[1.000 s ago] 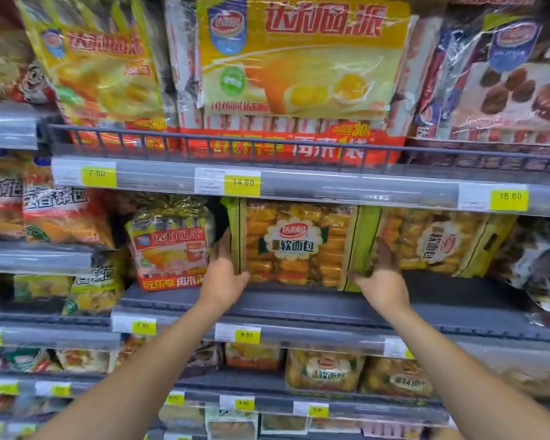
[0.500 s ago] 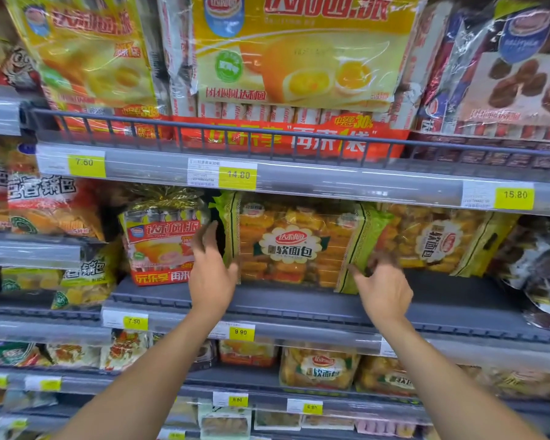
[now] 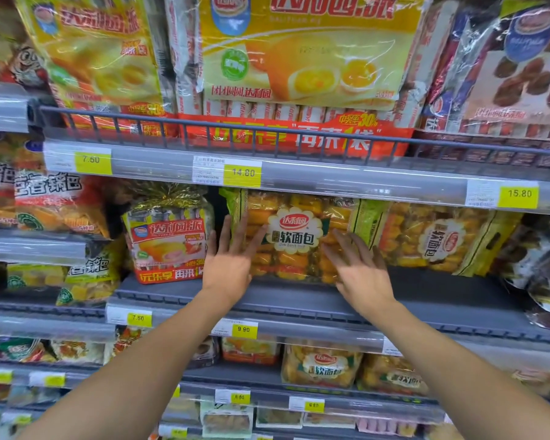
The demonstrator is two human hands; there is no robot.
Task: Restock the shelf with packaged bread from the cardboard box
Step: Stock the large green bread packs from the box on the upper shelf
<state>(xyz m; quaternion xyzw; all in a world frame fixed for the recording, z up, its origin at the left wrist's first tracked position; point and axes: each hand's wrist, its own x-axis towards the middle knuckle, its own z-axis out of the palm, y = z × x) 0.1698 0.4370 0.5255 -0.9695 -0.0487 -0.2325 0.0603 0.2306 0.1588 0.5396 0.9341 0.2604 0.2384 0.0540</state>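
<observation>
1. Shelf edges. We see the middle shelf as a grey deck with a slotted front lip. Below the lip is a price strip bearing the 9.90 tag. A bare band of deck runs in front of the goods and widens toward the right.
2. Headroom. The upper price strip, with its 14.80 tag, sits just above the tops of the packs, and little room shows between them.
3. Task item. The soft bread pack stands upright at the back of the middle shelf. Its label faces us, with a green end flap on each side.
4. Neighbours. A second bread pack stands just beside it on the right, tilted, with its label turned sideways. On the left a narrow dark gap separates the soft bread pack from the red pie bag.
5. The left hand is open, fingers straight and spread, in front of the pack's lower left corner. It holds nothing, and we cannot tell whether the fingertips touch the wrap.
6. The right hand is likewise open and spread, in front of the lower right corner. It grips nothing, and contact is again unclear.
7. Other tiers. A wire fence retains a large yellow pie bag above. The lower shelf holds more bread packs.
</observation>
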